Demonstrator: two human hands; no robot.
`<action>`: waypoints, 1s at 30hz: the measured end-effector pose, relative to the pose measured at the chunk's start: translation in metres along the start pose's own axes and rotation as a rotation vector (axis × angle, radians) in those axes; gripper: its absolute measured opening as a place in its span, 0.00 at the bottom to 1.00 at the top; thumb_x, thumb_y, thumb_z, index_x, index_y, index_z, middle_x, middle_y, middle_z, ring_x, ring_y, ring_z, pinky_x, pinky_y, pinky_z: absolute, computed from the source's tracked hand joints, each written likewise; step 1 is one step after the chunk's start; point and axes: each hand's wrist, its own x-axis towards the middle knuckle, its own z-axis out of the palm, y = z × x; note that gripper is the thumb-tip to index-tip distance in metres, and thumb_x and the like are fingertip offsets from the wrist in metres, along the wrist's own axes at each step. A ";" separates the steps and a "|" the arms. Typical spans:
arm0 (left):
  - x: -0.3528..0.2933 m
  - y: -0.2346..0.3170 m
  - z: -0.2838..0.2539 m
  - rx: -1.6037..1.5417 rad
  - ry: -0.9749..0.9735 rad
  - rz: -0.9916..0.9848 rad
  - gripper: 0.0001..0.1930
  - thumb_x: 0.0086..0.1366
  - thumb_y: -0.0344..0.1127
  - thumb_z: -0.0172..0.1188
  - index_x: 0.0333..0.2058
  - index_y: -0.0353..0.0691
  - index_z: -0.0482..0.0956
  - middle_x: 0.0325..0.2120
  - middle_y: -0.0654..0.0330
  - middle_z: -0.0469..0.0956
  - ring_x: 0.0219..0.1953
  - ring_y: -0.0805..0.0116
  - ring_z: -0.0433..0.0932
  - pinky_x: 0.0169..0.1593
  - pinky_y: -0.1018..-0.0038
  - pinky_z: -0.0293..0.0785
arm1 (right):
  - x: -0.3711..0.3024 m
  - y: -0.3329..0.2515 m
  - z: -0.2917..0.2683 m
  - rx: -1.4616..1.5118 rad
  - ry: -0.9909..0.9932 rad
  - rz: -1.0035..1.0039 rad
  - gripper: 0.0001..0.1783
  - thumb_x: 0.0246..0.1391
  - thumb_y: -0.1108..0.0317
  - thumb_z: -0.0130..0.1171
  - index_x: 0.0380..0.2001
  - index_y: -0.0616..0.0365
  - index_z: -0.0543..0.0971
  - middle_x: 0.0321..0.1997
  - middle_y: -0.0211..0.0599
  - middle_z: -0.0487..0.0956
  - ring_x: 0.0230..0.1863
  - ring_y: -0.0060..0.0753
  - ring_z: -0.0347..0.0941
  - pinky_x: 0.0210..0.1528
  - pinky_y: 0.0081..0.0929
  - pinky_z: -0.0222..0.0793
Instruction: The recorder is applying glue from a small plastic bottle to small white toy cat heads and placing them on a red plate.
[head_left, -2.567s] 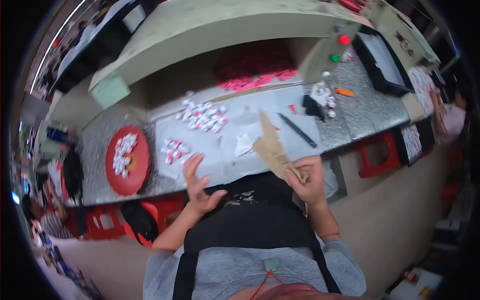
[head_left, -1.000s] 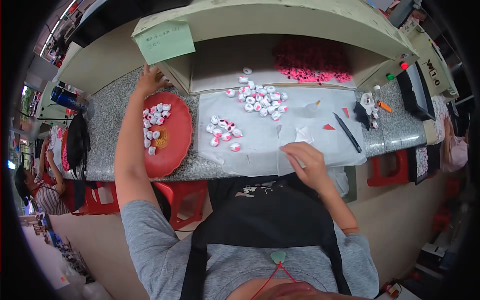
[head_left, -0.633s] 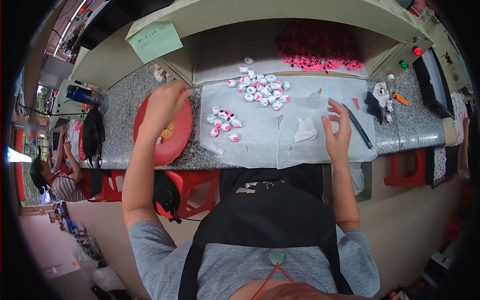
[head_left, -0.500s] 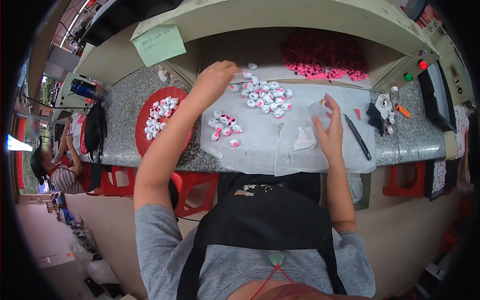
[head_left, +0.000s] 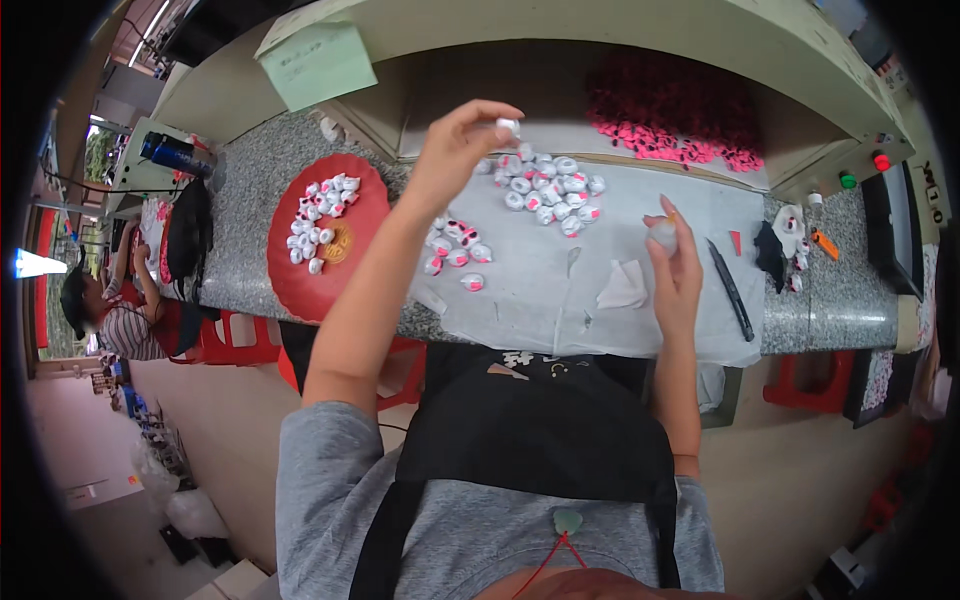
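Observation:
My left hand pinches a small white piece between thumb and fingers, above the back edge of the white paper. Below it lies a pile of small white, rounded pieces with pink and black marks. A smaller group of the same pieces is spread beside my left forearm. On the right, my right hand has its fingers closed around a small translucent squeeze bottle with an orange tip. A crumpled white scrap rests just left of that hand.
A red scalloped plate with more white pieces stands on the left. Pink and black bits are heaped under the pale hood. A black pen-like tool and an orange object lie right. Another person sits far left.
My left hand has moved slightly right and picked up the lone white piece at the back. My right hand has closed around the squeeze bottle. The whole view has shifted a little.

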 end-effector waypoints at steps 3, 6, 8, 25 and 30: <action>-0.060 -0.005 0.015 -0.346 0.110 -0.021 0.12 0.50 0.26 0.51 0.35 0.33 0.64 0.33 0.57 0.68 0.34 0.69 0.70 0.37 0.74 0.68 | -0.015 -0.034 0.011 0.288 -0.032 0.191 0.24 0.42 0.80 0.43 0.47 0.60 0.61 0.40 0.36 0.61 0.37 0.25 0.63 0.38 0.21 0.64; -0.105 -0.018 0.018 -0.568 0.108 -0.105 0.14 0.50 0.26 0.51 0.37 0.35 0.63 0.37 0.54 0.67 0.36 0.68 0.69 0.37 0.74 0.68 | -0.029 -0.047 0.022 0.131 -0.165 0.072 0.25 0.43 0.81 0.40 0.49 0.59 0.59 0.39 0.37 0.57 0.37 0.26 0.63 0.38 0.21 0.66; -0.116 -0.023 0.019 -0.693 0.101 -0.164 0.15 0.49 0.26 0.52 0.38 0.36 0.63 0.38 0.53 0.66 0.36 0.68 0.69 0.37 0.74 0.68 | -0.034 -0.055 0.027 0.153 -0.160 0.099 0.23 0.41 0.81 0.44 0.46 0.61 0.60 0.39 0.38 0.60 0.37 0.26 0.63 0.37 0.22 0.66; -0.113 -0.035 0.049 -0.666 0.162 -0.079 0.17 0.46 0.20 0.52 0.37 0.32 0.62 0.36 0.48 0.67 0.38 0.65 0.69 0.42 0.68 0.67 | -0.027 -0.069 0.058 0.282 0.106 -0.388 0.22 0.32 0.62 0.62 0.27 0.57 0.61 0.26 0.35 0.63 0.21 0.21 0.59 0.21 0.16 0.60; -0.115 -0.035 0.054 -0.693 0.131 -0.096 0.17 0.46 0.20 0.52 0.37 0.33 0.62 0.36 0.48 0.67 0.38 0.66 0.69 0.43 0.70 0.67 | -0.029 -0.062 0.059 0.300 -0.026 -0.553 0.21 0.31 0.73 0.62 0.28 0.61 0.61 0.28 0.40 0.64 0.20 0.24 0.59 0.17 0.15 0.58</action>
